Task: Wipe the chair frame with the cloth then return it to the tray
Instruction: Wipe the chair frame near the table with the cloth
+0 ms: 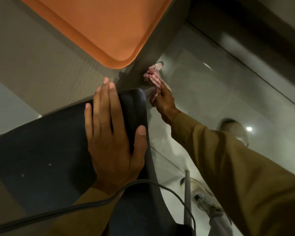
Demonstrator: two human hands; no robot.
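Left hand (112,142) lies flat, fingers (99,106) spread and gripping nothing, on the dark chair seat (46,147), apparently to steady the chair. At two o'clock from it, the right hand (163,103) has its fingers clamped on the cloth (153,79), bunched around a grey frame tube (148,91) just off the seat's corner, so the wipe appears under way. The cloth is red-and-white checked and crumpled. The orange tray (99,26) rests on the table (41,72) at twelve o'clock.
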